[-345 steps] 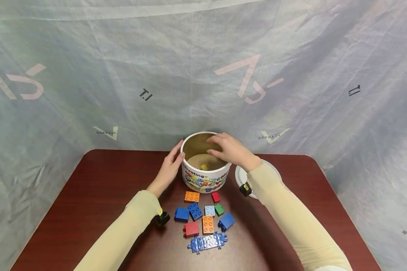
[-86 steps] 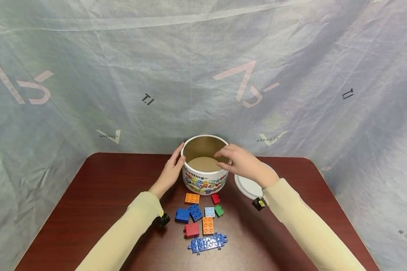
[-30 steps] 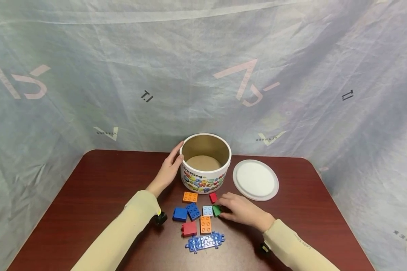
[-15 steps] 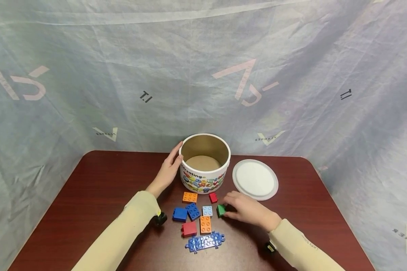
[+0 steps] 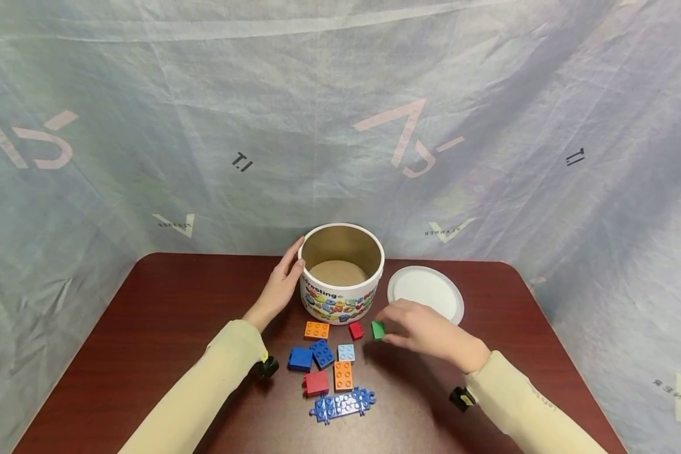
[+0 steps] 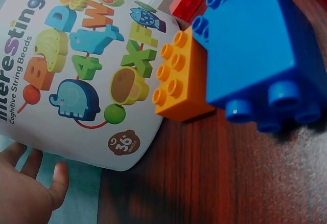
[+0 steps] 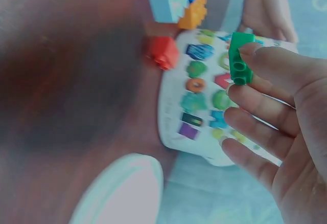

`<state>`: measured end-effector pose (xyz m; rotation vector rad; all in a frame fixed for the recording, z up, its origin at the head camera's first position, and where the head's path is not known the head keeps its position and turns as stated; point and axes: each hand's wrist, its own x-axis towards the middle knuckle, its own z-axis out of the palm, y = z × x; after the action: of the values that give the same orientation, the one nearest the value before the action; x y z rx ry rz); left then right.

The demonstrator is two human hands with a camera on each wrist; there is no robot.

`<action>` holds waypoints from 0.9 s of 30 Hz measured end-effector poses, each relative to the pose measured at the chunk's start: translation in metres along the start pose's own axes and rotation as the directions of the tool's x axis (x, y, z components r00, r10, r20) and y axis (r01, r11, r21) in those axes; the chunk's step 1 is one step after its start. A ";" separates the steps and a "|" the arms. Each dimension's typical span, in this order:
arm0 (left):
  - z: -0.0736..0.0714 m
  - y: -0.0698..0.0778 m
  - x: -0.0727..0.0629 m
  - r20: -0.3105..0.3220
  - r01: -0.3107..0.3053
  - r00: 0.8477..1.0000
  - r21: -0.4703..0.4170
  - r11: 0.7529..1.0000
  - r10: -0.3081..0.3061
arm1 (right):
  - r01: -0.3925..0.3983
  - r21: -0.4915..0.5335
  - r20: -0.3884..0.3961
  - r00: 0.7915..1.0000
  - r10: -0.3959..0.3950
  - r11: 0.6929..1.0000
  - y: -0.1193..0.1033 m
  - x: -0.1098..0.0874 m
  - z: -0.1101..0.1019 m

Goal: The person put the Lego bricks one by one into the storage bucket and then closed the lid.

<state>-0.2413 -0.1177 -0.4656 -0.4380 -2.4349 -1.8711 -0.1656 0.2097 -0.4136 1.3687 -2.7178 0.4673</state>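
Note:
Between the thumb and fingertips of my right hand (image 5: 425,331) is a small green toy brick (image 5: 378,330), raised in front of the tub. The right wrist view shows that brick (image 7: 240,60) pinched at its end, with the other fingers loosely spread. My left hand (image 5: 278,291) rests against the left side of a round white tub (image 5: 340,308), its fingers extended along the wall near the rim. The tub stands upright, lidless, its visible floor bare, with printed letters and animals outside. A small red brick (image 5: 355,330) lies just left of the green one.
Before the tub lie orange bricks (image 5: 343,376), blue bricks (image 5: 301,359), a light blue brick (image 5: 346,352), a larger red brick (image 5: 316,383) and a blue wheel-base plate (image 5: 343,405). A white lid (image 5: 425,287) lies right of the tub. Grey cloth (image 5: 318,126) hangs behind the table.
My right hand came out of the tub, pinched the green brick and lifted it away from the light blue one. A yellow piece and a blue brick seen earliest are gone. My left hand stayed.

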 end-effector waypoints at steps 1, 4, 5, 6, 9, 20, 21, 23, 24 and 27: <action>0.000 0.000 0.000 0.001 0.003 1.000 0.000 1.000 -0.003 | -0.006 -0.004 -0.003 1.000 0.006 1.000 0.000 0.001 -0.004; 0.000 0.001 -0.002 -0.001 0.016 1.000 0.000 1.000 -0.016 | -0.019 -0.009 -0.004 1.000 0.019 1.000 -0.001 0.005 -0.017; 0.000 0.000 -0.002 -0.001 0.019 1.000 0.002 1.000 -0.019 | -0.022 -0.011 -0.006 1.000 0.021 1.000 -0.001 0.006 -0.022; 0.000 0.000 -0.002 -0.002 0.017 1.000 0.005 1.000 -0.017 | -0.023 -0.014 -0.009 1.000 0.023 1.000 -0.001 0.008 -0.026; 0.001 0.001 -0.002 -0.005 0.005 1.000 0.008 1.000 -0.005 | -0.019 -0.041 -0.024 1.000 0.018 0.999 0.000 0.012 -0.040; 0.001 0.000 0.003 -0.011 -0.008 1.000 0.020 1.000 0.008 | -0.059 -0.046 -0.085 0.995 0.055 0.997 0.008 0.028 -0.078; 0.001 0.000 0.003 -0.011 0.000 1.000 0.019 1.000 0.000 | -0.051 -0.048 -0.085 0.995 0.047 0.998 0.008 0.030 -0.079; 0.002 0.001 0.003 -0.011 0.009 1.000 0.022 1.000 -0.009 | -0.043 -0.047 -0.080 0.996 0.039 0.998 0.010 0.034 -0.081; 0.002 0.001 0.003 -0.011 0.008 1.000 0.026 1.000 -0.008 | -0.042 -0.046 -0.076 0.996 0.038 0.998 0.010 0.037 -0.082; 0.001 0.002 0.002 -0.010 -0.001 1.000 0.032 0.999 0.001 | -0.041 -0.047 -0.063 0.997 0.038 0.998 0.012 0.043 -0.084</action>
<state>-0.2427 -0.1161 -0.4640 -0.4270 -2.4537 -1.8271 -0.2074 0.2081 -0.3288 1.2698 -2.6926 0.4366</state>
